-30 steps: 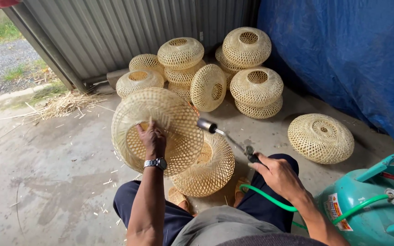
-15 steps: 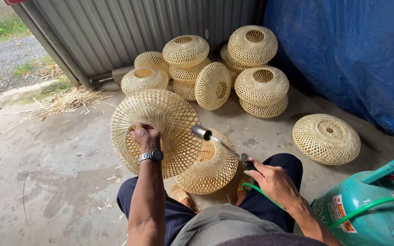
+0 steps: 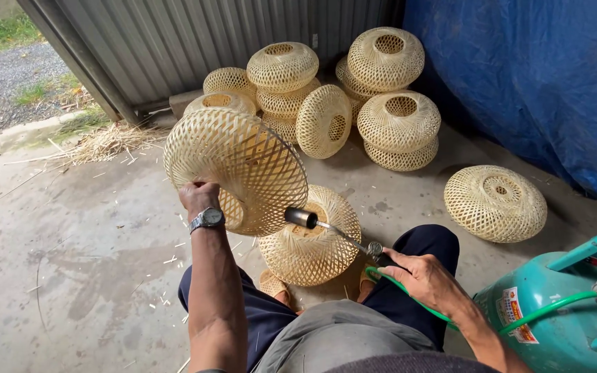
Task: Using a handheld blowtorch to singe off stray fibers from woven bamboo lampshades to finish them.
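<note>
Our left hand (image 3: pixel 199 196) grips big woven basket shade (image 3: pixel 236 168), tilted, see-through. Our right hand (image 3: pixel 426 279) holds torch (image 3: pixel 333 231), tip touching shade.

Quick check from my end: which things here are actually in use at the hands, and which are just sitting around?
In use:
- left hand gripping the raised woven shade
- right hand holding the torch, nozzle at that shade
- green hose to the teal gas cylinder

Lying about:
- second shade between the knees
- lone shade on the floor
- stacked shades by the metal wall
- straw scraps
</note>
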